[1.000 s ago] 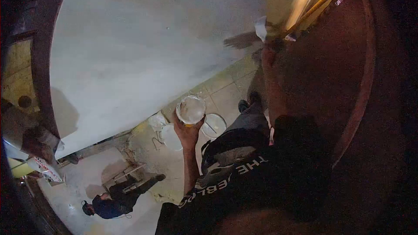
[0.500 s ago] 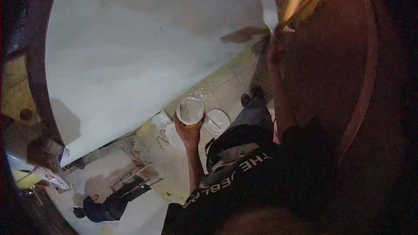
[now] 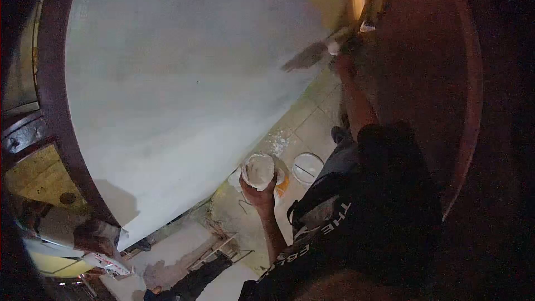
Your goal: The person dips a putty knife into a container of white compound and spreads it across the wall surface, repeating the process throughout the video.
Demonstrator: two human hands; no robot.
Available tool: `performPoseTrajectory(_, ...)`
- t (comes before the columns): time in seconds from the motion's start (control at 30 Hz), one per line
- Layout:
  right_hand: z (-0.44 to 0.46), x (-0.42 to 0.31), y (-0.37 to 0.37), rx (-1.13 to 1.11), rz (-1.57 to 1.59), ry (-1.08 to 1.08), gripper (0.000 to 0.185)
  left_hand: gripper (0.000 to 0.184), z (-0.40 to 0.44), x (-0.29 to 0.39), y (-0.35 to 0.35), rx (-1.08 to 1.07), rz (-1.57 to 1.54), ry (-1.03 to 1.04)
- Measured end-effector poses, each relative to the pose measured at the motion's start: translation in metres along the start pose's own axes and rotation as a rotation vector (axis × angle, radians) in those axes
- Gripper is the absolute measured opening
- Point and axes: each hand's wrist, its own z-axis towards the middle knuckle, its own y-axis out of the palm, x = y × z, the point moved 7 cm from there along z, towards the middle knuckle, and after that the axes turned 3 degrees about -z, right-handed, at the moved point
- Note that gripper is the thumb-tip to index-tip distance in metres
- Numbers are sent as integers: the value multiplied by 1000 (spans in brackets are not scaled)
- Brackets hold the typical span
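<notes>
My left hand (image 3: 259,194) is wrapped round a small round tub (image 3: 258,171) with whitish material inside, its open top facing the camera. Farther up, my right hand (image 3: 345,66) is closed on a scraper, whose pale part (image 3: 333,48) shows small and foreshortened against the wall's lower edge. A dark hand-shaped shadow lies on the white wall (image 3: 167,78) beside it. The fingers of my right hand are dim and blurred.
A round lid or bucket (image 3: 307,168) with a dark bar across it stands on the tiled floor (image 3: 317,125) near my feet. A person (image 3: 195,281) is at the bottom, beside a metal frame (image 3: 239,253). A brown surface (image 3: 423,78) rises at right.
The view has shifted, so the tub appears lower and farther right. The scraper's broad pale blade, raised half a second ago, now appears lower and narrower, near the wall. Less of the other person shows.
</notes>
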Motion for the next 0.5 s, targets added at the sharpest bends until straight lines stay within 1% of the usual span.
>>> performPoseTrajectory(0.03, 10, 17, 33, -33, 54, 68, 24, 78, 0, -6, -2, 13, 33, 33)
performPoseTrajectory(0.07, 14, 27, 49, -65, 105, 134, 24, 80, -1, -8, -4, 27, 65, 64)
performPoseTrajectory(0.1, 11, 26, 37, -90, 138, 171, 25, 80, -2, -8, -7, 28, 63, 60)
performPoseTrajectory(0.17, 8, 12, 0, -60, 185, 203, 26, 79, -4, -10, -8, 32, 179, 63)
performPoseTrajectory(0.3, 21, -21, -64, 83, 311, 198, 30, 80, -2, -3, -3, 21, 143, 12)
performPoseTrajectory(0.4, 22, -36, -95, 133, 348, 165, 33, 80, -7, -5, -4, -11, 143, -53)
performPoseTrajectory(0.47, 21, -38, -111, 156, 352, 139, 35, 80, -6, -4, 2, -16, -75, -30)
performPoseTrajectory(0.5, 15, -45, -125, 164, 350, 118, 36, 80, -3, -4, 4, -21, -86, -28)
